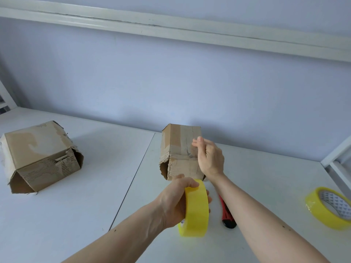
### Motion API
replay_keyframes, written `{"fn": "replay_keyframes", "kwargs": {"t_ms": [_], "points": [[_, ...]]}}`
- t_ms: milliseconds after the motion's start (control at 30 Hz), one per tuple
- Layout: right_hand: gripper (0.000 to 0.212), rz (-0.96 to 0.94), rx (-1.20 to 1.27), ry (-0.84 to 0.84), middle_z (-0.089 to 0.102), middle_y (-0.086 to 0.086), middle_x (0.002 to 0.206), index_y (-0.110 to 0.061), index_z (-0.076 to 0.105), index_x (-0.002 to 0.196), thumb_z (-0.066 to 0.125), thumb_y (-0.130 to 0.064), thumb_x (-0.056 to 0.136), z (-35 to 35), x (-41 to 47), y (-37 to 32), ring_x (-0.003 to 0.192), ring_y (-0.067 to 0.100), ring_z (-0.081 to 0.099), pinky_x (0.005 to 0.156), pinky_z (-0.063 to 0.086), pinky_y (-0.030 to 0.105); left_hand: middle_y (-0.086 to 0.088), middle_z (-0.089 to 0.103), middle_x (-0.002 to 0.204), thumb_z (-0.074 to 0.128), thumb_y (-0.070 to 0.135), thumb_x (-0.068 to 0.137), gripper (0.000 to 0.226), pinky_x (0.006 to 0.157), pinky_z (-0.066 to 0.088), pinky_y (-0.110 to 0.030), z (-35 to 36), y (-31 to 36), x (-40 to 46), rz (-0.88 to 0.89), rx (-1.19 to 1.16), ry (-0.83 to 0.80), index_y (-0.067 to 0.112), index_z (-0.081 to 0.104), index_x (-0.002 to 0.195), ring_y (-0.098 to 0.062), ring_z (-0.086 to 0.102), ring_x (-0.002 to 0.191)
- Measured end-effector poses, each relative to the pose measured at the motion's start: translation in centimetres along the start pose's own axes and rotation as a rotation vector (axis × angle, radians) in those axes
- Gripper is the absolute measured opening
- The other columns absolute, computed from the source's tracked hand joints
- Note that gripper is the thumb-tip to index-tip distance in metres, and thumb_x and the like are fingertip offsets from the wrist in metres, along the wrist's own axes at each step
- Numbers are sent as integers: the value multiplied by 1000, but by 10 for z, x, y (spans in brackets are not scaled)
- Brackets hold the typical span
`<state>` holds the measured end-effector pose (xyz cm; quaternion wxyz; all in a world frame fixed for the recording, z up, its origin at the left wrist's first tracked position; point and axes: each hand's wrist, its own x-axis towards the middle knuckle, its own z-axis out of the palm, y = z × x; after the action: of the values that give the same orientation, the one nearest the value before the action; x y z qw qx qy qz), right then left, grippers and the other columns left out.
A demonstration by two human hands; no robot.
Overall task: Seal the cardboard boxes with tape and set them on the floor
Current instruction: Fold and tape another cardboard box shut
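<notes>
A small, worn cardboard box [176, 147] stands on the white table [76, 215] in front of me, with its open end toward me. My left hand [171, 202] grips a yellow tape roll [196, 207] just below the box's front. My right hand [209, 156] is raised at the box's right side, with curled fingers and the thumb near the top face. I cannot see whether it pinches a tape end. A larger torn cardboard box [38, 154] lies at the left, its flaps loose.
A second yellow tape roll [322, 211] lies flat at the right. A red and black cutter [228, 215] rests between my forearms. A white frame [338, 158] borders the table's right edge. The blue wall stands close behind the boxes.
</notes>
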<state>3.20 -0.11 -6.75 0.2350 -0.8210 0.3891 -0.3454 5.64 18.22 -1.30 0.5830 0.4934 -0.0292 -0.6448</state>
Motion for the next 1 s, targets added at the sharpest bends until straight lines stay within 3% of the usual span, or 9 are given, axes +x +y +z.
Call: {"fn": "replay_keyframes", "kwargs": {"t_ms": [133,200,300,433,633,733,833,933,1000], "points": [[56,-86,111,-98,72,-4,118,-10,75,102,33,-47,104,-16,-4,5,131,8,52,99,43,29,-29,73,102,54,6,96,58,73,59,-50,-7,1,-1,62,-7,-19,37,32,140,-37,73,74],[44,-66,130,-47,72,-2,115,-9,73,102,43,-42,104,-31,-9,7,126,13,55,98,41,28,-28,73,102,53,6,95,43,76,58,-50,-8,2,-5,41,-1,-47,27,41,131,-37,72,74],[27,225,-110,-60,67,-6,105,-20,65,101,57,-46,95,-62,-19,18,100,18,59,76,41,31,-24,72,97,55,8,95,19,79,56,-49,-8,-1,-9,11,27,-67,16,49,112,-34,71,75],[51,465,-478,-493,43,-7,65,-24,39,69,67,-65,79,-77,-46,36,63,19,45,54,26,28,-25,73,98,64,3,91,54,71,60,-47,-11,-8,-7,59,52,-36,24,40,135,-36,73,75],[31,525,-332,-550,54,0,65,-17,49,65,74,-30,78,-79,-57,53,60,21,54,56,38,29,-28,73,101,68,2,88,67,70,60,-48,-13,-10,-8,64,125,-23,27,37,142,-39,73,78],[11,445,-195,-409,65,3,86,-16,53,92,58,-25,94,-95,-58,49,71,23,70,69,53,38,-27,73,100,69,1,88,65,67,61,-46,-13,-12,-9,38,126,-22,19,38,142,-38,74,79],[14,123,-353,-258,65,-6,95,-28,56,111,48,-35,103,-120,-66,25,85,23,64,68,48,36,-27,73,101,68,1,88,64,67,61,-46,-13,-12,-11,40,118,-22,18,39,142,-38,74,79],[17,-243,-409,-285,66,-15,90,-38,65,112,53,-40,100,-132,-79,-7,84,17,61,63,42,31,-27,73,101,69,0,87,66,72,60,-49,-13,-12,-12,46,118,-22,23,39,142,-39,73,80],[18,-337,-467,-349,64,-16,84,-40,68,111,54,-41,99,-129,-83,-15,82,15,60,62,42,31,-27,73,101,69,0,87,65,74,59,-49,-12,-13,-14,43,123,-25,23,40,141,-39,73,80]]}}
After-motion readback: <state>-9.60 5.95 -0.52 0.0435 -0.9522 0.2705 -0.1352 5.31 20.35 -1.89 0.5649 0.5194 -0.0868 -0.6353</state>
